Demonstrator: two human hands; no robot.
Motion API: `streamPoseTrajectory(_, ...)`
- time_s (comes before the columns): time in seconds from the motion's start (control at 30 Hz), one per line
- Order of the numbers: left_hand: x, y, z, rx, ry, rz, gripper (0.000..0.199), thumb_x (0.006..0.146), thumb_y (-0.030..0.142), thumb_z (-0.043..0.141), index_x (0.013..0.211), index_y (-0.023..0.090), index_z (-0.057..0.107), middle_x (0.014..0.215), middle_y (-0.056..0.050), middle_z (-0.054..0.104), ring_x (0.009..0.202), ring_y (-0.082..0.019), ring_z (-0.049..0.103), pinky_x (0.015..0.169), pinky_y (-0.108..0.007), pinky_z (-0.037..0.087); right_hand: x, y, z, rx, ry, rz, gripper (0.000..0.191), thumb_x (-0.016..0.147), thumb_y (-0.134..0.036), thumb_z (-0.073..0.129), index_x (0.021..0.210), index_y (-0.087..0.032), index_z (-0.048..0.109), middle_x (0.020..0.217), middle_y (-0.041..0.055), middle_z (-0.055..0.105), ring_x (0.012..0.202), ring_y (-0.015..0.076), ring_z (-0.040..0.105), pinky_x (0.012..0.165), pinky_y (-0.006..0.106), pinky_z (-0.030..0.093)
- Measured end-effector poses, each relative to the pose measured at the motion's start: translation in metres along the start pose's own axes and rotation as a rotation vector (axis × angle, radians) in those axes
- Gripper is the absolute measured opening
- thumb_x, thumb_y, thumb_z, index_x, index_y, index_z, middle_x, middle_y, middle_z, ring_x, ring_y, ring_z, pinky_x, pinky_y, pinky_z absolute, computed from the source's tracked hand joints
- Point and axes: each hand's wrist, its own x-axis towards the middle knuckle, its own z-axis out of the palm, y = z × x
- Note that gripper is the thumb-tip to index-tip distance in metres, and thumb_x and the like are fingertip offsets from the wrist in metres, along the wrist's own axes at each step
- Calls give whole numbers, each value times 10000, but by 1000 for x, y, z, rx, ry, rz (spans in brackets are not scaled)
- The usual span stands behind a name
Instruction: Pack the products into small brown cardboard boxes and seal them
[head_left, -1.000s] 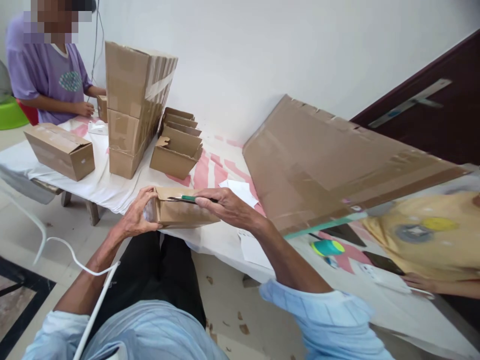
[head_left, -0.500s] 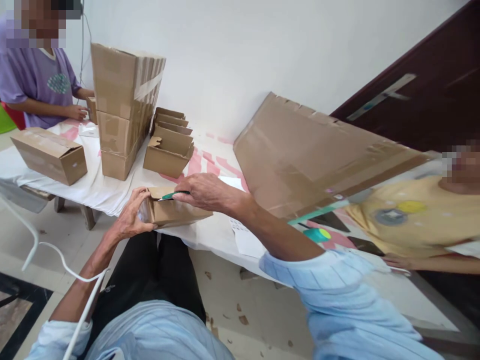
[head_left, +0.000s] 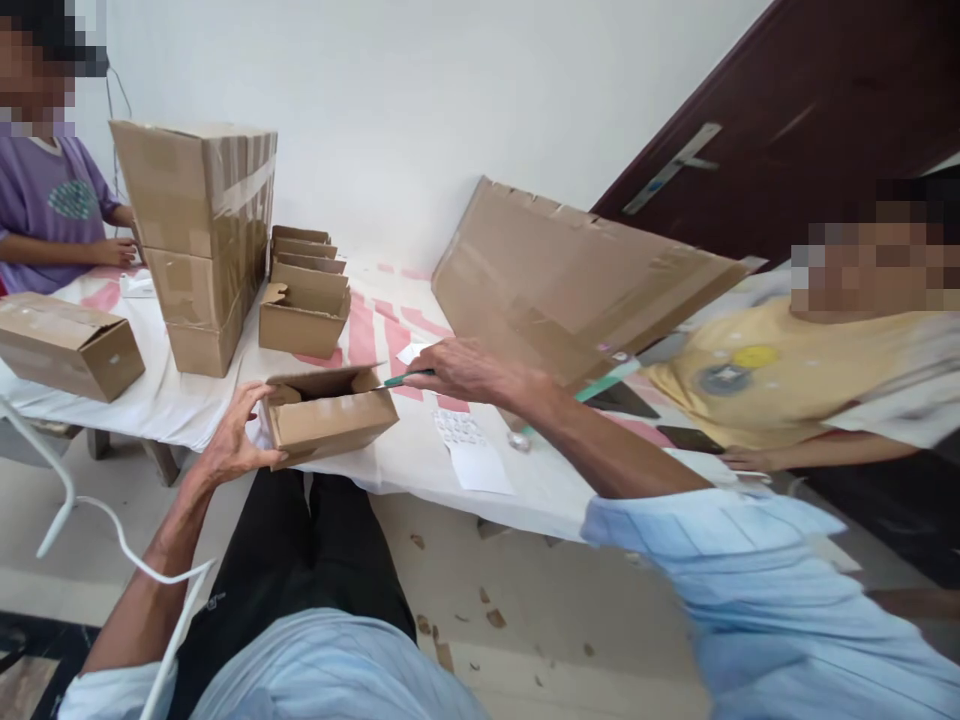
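Observation:
A small cardboard box rests at the table's front edge, its top now partly open along the far side. My left hand grips the box's left end, thumb low and fingers over the upper corner. In my right hand is a slim green utility knife, its tip at the box's upper right corner. The fingers are closed round the handle. Just beyond stands an open cardboard box with more open ones behind it.
Taped boxes are stacked at left, beside a closed box. A large cardboard sheet leans against the wall. Printed paper lies on the cloth-covered table. Two people sit at either side. Scraps litter the floor.
The knife has moved right along the box top, from near the left end to the right corner. The top has come open. My view has swung right.

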Motion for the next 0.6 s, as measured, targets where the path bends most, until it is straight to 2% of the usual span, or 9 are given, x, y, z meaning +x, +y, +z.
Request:
streamPoseTrajectory(0.07, 0, 0, -7, 1, -29, -18, 945, 704, 322, 893, 1547, 308, 464, 1590, -144, 431, 1493, -394, 465, 1072, -527, 569, -10, 17, 10, 103, 53, 55, 387, 1048, -545, 576, 1006, -257, 832, 967, 88, 809, 849, 253, 703, 728, 353, 450)
streamPoseTrajectory(0.13, 3, -1, -15, -1, -75, -39, 974, 712, 346, 889, 1581, 320, 448, 1593, -139, 425, 1501, -406, 453, 1081, -536, 562, -17, 26, 33, 246, 175, 145, 369, 1049, -500, 561, 1093, -234, 814, 1081, 103, 813, 916, 265, 718, 775, 365, 489)
streamPoseTrajectory(0.2, 7, -1, -21, -3, -132, -61, 1025, 712, 358, 886, 1622, 319, 415, 1614, -145, 400, 1516, -420, 431, 1097, -548, 550, -20, 25, 69, 387, 286, 272, 362, 1044, -459, 543, 1128, -201, 782, 1129, 117, 804, 959, 268, 720, 808, 365, 515)
streamPoseTrajectory(0.3, 16, -2, -26, 13, -200, -92, 1131, 703, 345, 883, 1684, 303, 324, 1663, -173, 346, 1538, -436, 399, 1117, -568, 530, -16, 9, 135, 528, 339, 484, 301, 991, -406, 576, 1092, -175, 741, 1088, 128, 793, 951, 273, 715, 826, 370, 535)
streamPoseTrajectory(0.4, 22, -3, -29, 35, -224, -111, 1194, 704, 340, 882, 1717, 290, 252, 1687, -196, 331, 1535, -441, 402, 1109, -572, 532, -7, -10, 181, 609, 398, 553, 314, 978, -420, 563, 1034, -160, 730, 1036, 151, 773, 943, 299, 714, 852, 420, 559)
streamPoseTrajectory(0.43, 23, -3, -30, 40, -228, -114, 1206, 704, 339, 882, 1723, 289, 239, 1690, -199, 333, 1530, -442, 407, 1102, -568, 537, -3, -14, 187, 623, 418, 555, 343, 993, -428, 528, 1039, -155, 730, 1047, 162, 765, 960, 306, 712, 872, 440, 565)
streamPoseTrajectory(0.5, 25, -3, -32, 43, -234, -121, 1222, 700, 338, 885, 1729, 291, 228, 1695, -197, 337, 1524, -442, 417, 1089, -559, 549, 6, -19, 185, 650, 472, 551, 409, 1034, -434, 442, 1098, -152, 730, 1130, 176, 745, 1043, 305, 700, 927, 458, 570)
streamPoseTrajectory(0.53, 25, -3, -33, 40, -237, -127, 1227, 698, 342, 890, 1730, 294, 228, 1696, -194, 340, 1521, -441, 422, 1085, -555, 555, 10, -21, 179, 673, 515, 514, 428, 1051, -438, 417, 1140, -159, 729, 1187, 176, 733, 1102, 301, 688, 960, 458, 568)
streamPoseTrajectory(0.6, 26, -3, -34, 34, -242, -147, 1235, 693, 359, 903, 1730, 297, 235, 1699, -190, 341, 1520, -439, 429, 1083, -549, 562, 18, -26, 159, 715, 606, 332, 413, 1064, -461, 454, 1213, -190, 729, 1270, 156, 717, 1193, 290, 661, 1019, 458, 558)
